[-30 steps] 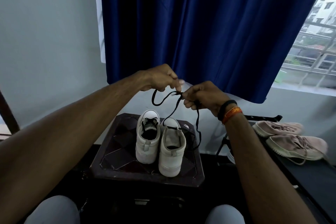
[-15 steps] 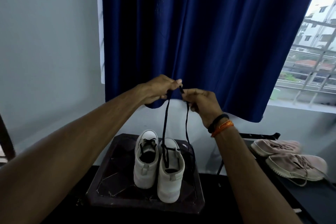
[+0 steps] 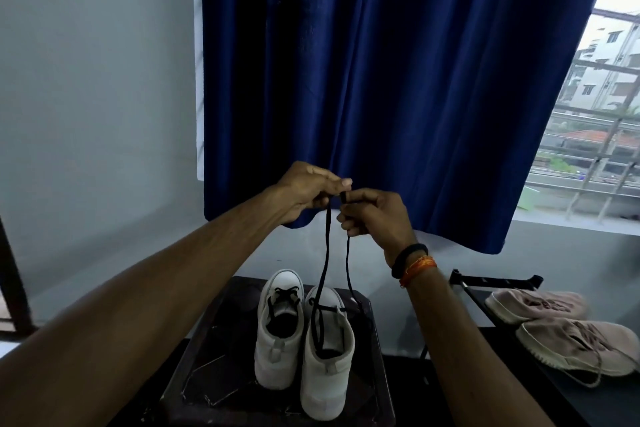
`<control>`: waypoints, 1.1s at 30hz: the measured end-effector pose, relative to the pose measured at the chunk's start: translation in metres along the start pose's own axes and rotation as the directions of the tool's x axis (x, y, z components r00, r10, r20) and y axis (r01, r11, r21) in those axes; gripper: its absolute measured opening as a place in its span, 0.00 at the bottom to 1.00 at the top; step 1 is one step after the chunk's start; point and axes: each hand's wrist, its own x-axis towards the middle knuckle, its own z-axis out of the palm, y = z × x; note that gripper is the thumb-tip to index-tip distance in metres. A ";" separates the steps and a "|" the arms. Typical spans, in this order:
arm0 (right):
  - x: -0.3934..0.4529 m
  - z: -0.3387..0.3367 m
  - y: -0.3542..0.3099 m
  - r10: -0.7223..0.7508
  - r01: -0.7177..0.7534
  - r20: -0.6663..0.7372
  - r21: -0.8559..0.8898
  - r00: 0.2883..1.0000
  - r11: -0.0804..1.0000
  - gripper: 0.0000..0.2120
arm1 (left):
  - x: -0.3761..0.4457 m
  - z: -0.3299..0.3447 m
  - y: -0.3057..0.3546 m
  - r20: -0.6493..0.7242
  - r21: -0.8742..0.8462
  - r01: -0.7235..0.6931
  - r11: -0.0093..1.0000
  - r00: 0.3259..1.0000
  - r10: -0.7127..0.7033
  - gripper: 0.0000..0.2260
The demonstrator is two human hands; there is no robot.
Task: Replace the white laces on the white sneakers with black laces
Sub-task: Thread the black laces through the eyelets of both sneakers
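A room in a home, likely a bedroom or living space: plain pale wall (image 3: 93,80), deep-blue curtain (image 3: 398,80) drawn across most of a barred window (image 3: 595,156), apartment blocks (image 3: 609,59) visible outside. Two pairs of shoes set out indoors, white sneakers (image 3: 304,340) on a small dark table (image 3: 207,374), pinkish sneakers (image 3: 561,326) on a dark surface at right.

Two white sneakers (image 3: 301,333) — two pink shoes (image 3: 557,326)

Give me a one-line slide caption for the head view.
Both hands, left hand and right hand, pinch the black lace ends above the right white sneaker.
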 end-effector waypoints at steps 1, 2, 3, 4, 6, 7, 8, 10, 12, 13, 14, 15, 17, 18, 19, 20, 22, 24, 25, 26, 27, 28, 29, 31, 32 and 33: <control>0.000 0.001 0.000 -0.012 0.012 -0.001 -0.022 1.000 1.000 0.06 | 0.000 0.000 0.000 -0.007 -0.009 0.004 1.000 1.000 -0.004 0.09; 0.001 0.001 0.001 -0.024 0.024 -0.005 -0.039 1.000 0.999 0.06 | 0.000 0.000 -0.001 -0.018 -0.021 0.008 1.000 1.000 -0.008 0.10; 0.001 0.003 0.001 -0.037 0.036 -0.012 -0.048 0.999 0.998 0.06 | -0.001 0.000 -0.003 -0.029 -0.035 0.014 0.999 0.999 -0.015 0.11; 0.000 0.004 0.001 -0.050 0.049 -0.025 -0.048 0.998 0.998 0.05 | -0.002 0.000 -0.004 -0.035 -0.049 0.021 0.999 0.999 -0.023 0.11; 0.000 0.008 0.002 -0.077 0.076 -0.074 -0.025 0.994 0.997 0.05 | -0.003 -0.001 -0.004 -0.026 -0.075 0.041 0.996 0.999 -0.043 0.12; 0.000 0.011 0.002 -0.081 0.082 -0.104 0.003 0.991 0.997 0.05 | -0.004 0.000 -0.004 -0.017 -0.090 0.051 0.995 0.998 -0.053 0.12; 0.000 0.013 0.003 -0.073 0.079 -0.131 0.047 0.989 0.996 0.05 | -0.005 0.000 -0.003 -0.010 -0.108 0.059 0.992 0.998 -0.061 0.12; 0.002 0.016 0.003 -0.041 0.063 -0.154 0.141 0.987 0.988 0.05 | -0.004 0.001 -0.002 -0.006 -0.139 0.069 0.988 0.997 -0.071 0.11; 0.004 0.016 0.003 -0.030 0.057 -0.148 0.180 0.988 0.982 0.05 | -0.003 0.001 -0.001 -0.015 -0.161 0.069 0.984 0.997 -0.073 0.11; 0.004 0.016 0.003 -0.031 0.058 -0.143 0.185 0.989 0.981 0.05 | -0.003 0.000 0.000 -0.024 -0.172 0.064 0.983 0.997 -0.069 0.10; 0.005 0.015 0.003 -0.035 0.061 -0.141 0.185 0.989 0.981 0.05 | -0.003 0.000 0.001 -0.036 -0.177 0.052 0.983 0.998 -0.059 0.09; 0.005 0.014 0.003 -0.040 0.066 -0.143 0.178 0.989 0.982 0.06 | -0.002 -0.002 0.002 -0.047 -0.169 0.035 0.985 0.998 -0.044 0.09; 0.005 0.012 0.003 -0.060 0.083 -0.153 0.146 0.986 0.986 0.06 | -0.002 -0.003 0.003 -0.057 -0.112 0.001 0.994 0.998 -0.008 0.08; 0.006 0.010 0.003 -0.079 0.098 -0.160 0.117 0.984 0.988 0.06 | -0.001 -0.004 0.004 -0.060 -0.078 -0.016 0.997 0.998 0.011 0.08; 0.007 0.009 0.003 -0.103 0.117 -0.168 0.080 0.980 0.990 0.06 | -0.001 -0.004 0.006 -0.058 -0.049 -0.035 0.998 0.998 0.032 0.08; 0.007 0.009 0.002 -0.130 0.139 -0.177 0.040 0.976 0.989 0.06 | 0.000 -0.005 0.009 -0.053 -0.024 -0.056 0.998 0.997 0.055 0.07; 0.009 0.008 -0.003 -0.183 0.183 -0.198 -0.019 0.963 0.983 0.06 | 0.003 -0.005 0.016 -0.030 0.024 -0.098 0.995 0.995 0.099 0.05; 0.012 0.006 -0.010 -0.212 0.206 -0.228 -0.050 0.950 0.977 0.04 | 0.005 -0.006 0.026 -0.004 0.084 -0.140 0.987 0.990 0.140 0.04; 0.014 0.006 -0.015 -0.219 0.209 -0.243 -0.066 0.945 0.976 0.04 | 0.006 -0.006 0.031 0.009 0.120 -0.164 0.979 0.986 0.165 0.04; 0.017 0.005 -0.019 -0.227 0.213 -0.255 -0.082 0.940 0.974 0.04 | 0.007 -0.007 0.037 0.021 0.157 -0.193 0.969 0.981 0.192 0.04; 0.019 0.005 -0.024 -0.236 0.219 -0.263 -0.092 0.935 0.971 0.04 | 0.009 -0.007 0.041 0.029 0.186 -0.219 0.958 0.976 0.218 0.04; 0.022 0.005 -0.029 -0.243 0.226 -0.271 -0.095 0.931 0.970 0.04 | 0.011 -0.008 0.046 0.031 0.207 -0.241 0.948 0.970 0.240 0.03; 0.025 0.004 -0.034 -0.248 0.233 -0.279 -0.088 0.928 0.969 0.04 | 0.013 -0.009 0.052 0.029 0.225 -0.259 0.939 0.965 0.259 0.03; 0.030 0.003 -0.044 -0.245 0.238 -0.293 -0.060 0.924 0.969 0.04 | 0.018 -0.010 0.062 0.028 0.262 -0.292 0.920 0.955 0.295 0.02; 0.032 0.002 -0.049 -0.240 0.238 -0.298 -0.045 0.924 0.970 0.04 | 0.020 -0.011 0.067 0.030 0.277 -0.310 0.909 0.949 0.314 0.02; 0.035 0.001 -0.054 -0.235 0.238 -0.304 -0.028 0.923 0.971 0.04 | 0.021 -0.011 0.072 0.032 0.287 -0.326 0.901 0.943 0.331 0.02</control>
